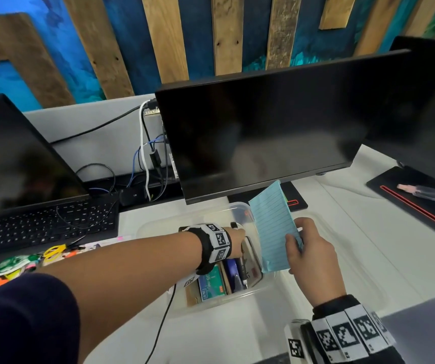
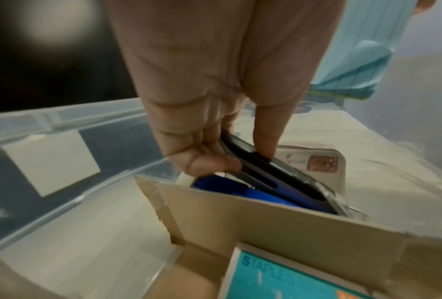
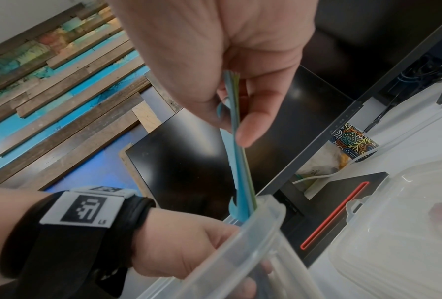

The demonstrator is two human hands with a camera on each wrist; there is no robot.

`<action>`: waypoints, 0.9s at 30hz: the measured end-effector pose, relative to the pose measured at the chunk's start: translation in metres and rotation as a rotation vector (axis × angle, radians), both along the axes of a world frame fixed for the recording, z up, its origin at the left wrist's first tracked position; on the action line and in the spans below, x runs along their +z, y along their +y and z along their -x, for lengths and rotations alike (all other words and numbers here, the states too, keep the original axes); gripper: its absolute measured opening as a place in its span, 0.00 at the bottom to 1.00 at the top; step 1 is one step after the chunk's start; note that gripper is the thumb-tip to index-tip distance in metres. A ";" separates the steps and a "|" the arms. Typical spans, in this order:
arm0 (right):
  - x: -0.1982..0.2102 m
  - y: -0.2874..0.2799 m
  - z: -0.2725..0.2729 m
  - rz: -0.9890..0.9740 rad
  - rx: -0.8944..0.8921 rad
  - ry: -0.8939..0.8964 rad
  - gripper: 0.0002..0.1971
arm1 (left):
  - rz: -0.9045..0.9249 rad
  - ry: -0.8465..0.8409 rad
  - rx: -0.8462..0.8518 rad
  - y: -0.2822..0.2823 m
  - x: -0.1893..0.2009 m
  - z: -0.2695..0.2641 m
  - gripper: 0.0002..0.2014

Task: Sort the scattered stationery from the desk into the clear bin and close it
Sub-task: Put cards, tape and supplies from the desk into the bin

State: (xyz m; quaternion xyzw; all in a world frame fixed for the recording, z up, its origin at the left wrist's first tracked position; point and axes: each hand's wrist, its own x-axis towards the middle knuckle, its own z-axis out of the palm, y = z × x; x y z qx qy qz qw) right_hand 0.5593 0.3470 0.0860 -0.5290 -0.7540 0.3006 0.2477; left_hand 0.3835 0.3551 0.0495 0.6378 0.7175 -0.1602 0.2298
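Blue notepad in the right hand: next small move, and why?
Probably lower the blue notepad into the clear bin. The right hand pinches it upright over the bin's right rim, lower edge dipping inside. The left hand grips a black tool among the contents, so ease in beside it.

The notepad [image 1: 274, 227] is showing pale blue with thin dark ruled lines. The staples box [image 2: 286, 277] is showing teal with white edging. The scissors [image 1: 53, 252] are showing yellow handles. The monitor stand [image 1: 421, 203] is showing black with a red stripe. The cup [image 3: 353, 143] is wearing a multicoloured doodle pattern on black.
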 end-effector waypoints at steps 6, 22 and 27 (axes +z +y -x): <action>-0.001 -0.001 0.001 -0.016 0.017 -0.040 0.10 | -0.106 0.012 -0.074 0.003 0.008 0.010 0.21; 0.008 -0.009 0.017 -0.122 0.093 -0.302 0.10 | 0.023 0.127 -0.564 -0.021 0.004 0.014 0.26; 0.006 -0.013 0.035 -0.171 0.149 -0.539 0.10 | 0.049 0.128 -0.528 -0.027 0.007 0.013 0.27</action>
